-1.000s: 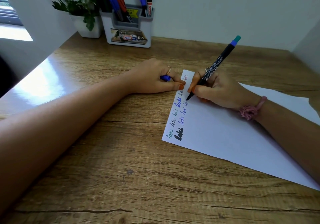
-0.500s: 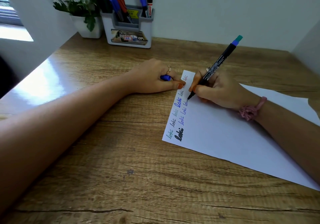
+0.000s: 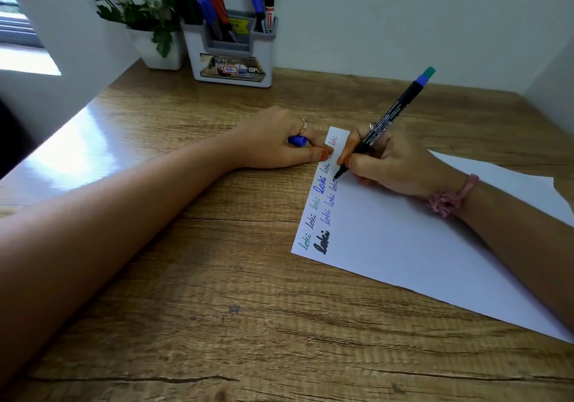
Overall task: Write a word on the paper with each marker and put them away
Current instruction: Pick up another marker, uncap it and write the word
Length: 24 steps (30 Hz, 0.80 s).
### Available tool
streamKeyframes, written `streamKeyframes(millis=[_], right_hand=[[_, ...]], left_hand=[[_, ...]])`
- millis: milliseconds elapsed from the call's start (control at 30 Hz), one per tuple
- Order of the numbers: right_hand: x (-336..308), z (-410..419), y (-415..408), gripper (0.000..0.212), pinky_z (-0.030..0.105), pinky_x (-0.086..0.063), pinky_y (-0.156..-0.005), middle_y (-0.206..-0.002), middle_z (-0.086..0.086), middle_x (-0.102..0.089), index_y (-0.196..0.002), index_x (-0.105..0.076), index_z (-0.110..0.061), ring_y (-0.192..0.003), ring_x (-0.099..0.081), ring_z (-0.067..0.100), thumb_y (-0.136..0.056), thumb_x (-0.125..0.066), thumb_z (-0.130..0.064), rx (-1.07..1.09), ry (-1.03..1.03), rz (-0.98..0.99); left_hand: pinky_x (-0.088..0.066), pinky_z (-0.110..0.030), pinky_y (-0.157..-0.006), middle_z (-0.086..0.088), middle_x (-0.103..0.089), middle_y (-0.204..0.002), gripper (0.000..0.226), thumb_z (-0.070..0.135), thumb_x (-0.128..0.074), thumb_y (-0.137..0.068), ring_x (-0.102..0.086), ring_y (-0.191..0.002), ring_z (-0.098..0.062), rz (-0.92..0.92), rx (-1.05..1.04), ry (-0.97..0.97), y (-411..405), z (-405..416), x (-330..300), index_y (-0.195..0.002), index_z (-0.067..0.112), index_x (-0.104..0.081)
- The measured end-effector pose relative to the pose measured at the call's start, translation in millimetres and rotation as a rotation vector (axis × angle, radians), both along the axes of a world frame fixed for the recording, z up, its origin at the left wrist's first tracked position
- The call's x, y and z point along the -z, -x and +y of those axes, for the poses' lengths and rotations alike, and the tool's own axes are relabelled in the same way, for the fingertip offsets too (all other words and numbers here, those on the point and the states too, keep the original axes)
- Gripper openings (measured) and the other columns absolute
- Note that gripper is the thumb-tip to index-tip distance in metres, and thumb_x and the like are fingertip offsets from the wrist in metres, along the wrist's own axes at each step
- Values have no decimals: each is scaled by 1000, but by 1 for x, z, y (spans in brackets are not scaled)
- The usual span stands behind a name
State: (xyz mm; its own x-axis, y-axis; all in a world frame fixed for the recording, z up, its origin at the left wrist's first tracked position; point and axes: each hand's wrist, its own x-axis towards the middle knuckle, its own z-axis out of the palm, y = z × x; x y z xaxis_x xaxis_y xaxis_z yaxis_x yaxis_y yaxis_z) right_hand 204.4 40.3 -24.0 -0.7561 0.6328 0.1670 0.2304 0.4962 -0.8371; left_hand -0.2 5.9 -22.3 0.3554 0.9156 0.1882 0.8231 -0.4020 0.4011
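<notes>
Two hands are at work near the middle of the wooden worktop (image 3: 192, 293), both at the far left corner of a white sheet of paper (image 3: 419, 246). The right hand (image 3: 391, 165) pinches a black marker (image 3: 385, 125) between thumb and fingers, its tip touching the paper at the end of a line of handwriting (image 3: 323, 212), its teal-and-blue back end tilted up and away toward the far right. A pink scrunchie (image 3: 450, 199) sits on the right wrist, and the forearm lies across the sheet. The left hand (image 3: 279, 140) rests on the worktop just beside the paper's left edge, its fingers curled around a blue cap (image 3: 296, 140), with the thumb tip touching the paper's edge; a ring (image 3: 304, 125) shows on one finger. The handwriting runs in two rows along the sheet's left edge, repeating one short word in green, blue and black, thin and bold. At the worktop's far edge, against the wall, stands a white and grey pen holder (image 3: 231, 60) with several red, blue and black markers upright in it. Just to its left, toward the far left corner, is a white pot of flowers (image 3: 158, 50).
</notes>
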Motion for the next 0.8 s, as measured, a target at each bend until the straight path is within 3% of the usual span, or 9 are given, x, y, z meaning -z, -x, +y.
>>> streamKeyframes(millis=[67, 167, 267, 467, 633, 733, 800], right_hand=[[1, 1, 0, 11, 14, -37, -42, -49, -8, -56, -73, -60, -18, -42, -45, 3, -76, -53, -10, 46, 45, 66], [-3, 4, 1, 10, 17, -35, -43, -48, -9, -51, -74, -56, -14, -43, -41, 6, -75, -50, -5, 120, 121, 209], [-11, 5, 0, 13, 16, -34, -44, -51, -12, -52, -77, -53, -12, -45, -40, 6, -75, -48, 0, 118, 127, 297], [-19, 5, -4, 35, 22, -37, -54, -83, 8, -68, -96, -64, -6, -66, -58, 9, -72, -39, -11, 147, 233, 262], [-19, 1, -9, 5, 17, -40, -55, -82, 6, -74, -84, -53, -16, -64, -58, 7, -80, -53, -12, 242, 148, 267], [-25, -4, -15, 8, 17, -43, -62, -92, 15, -69, -83, -60, -16, -63, -56, 4, -89, -60, -21, 285, 26, 65], [-26, -6, -16, 11, 19, -45, -67, -85, 9, -67, -85, -63, -16, -66, -57, 3, -91, -59, -25, 296, 18, 68]], left_hand=[[-33, -6, -50, 27, -45, -45, 26, 36, -60, -87, -48, -54, 15, -5, 15, -3, 1, -1, 0, -111, 28, -67], [-28, -15, -49, 11, -42, -50, 35, 43, -59, -86, -47, -53, 3, -12, 8, -30, 2, 0, 2, -119, 30, -61], [-30, -10, -47, 9, -38, -55, 44, 44, -63, -83, -44, -51, 3, -139, -39, -23, 4, 0, 5, -121, 26, -48], [-35, -8, -54, 6, -49, -74, 15, 18, -48, -94, -44, -58, 5, -323, -95, 44, 7, -1, 4, -107, 15, -42], [-35, -4, -57, 8, -52, -86, 9, 24, -44, -97, -45, -65, 16, -321, -107, 41, 8, -1, 4, -104, 20, -40], [-35, -2, -56, 14, -48, -77, 15, 26, -45, -97, -47, -63, 18, -316, -110, 9, 8, -2, 3, -108, 16, -42], [-37, -3, -58, 13, -51, -79, 16, 28, -47, -96, -50, -67, 11, -321, -97, 3, 8, -2, 4, -109, 18, -42]])
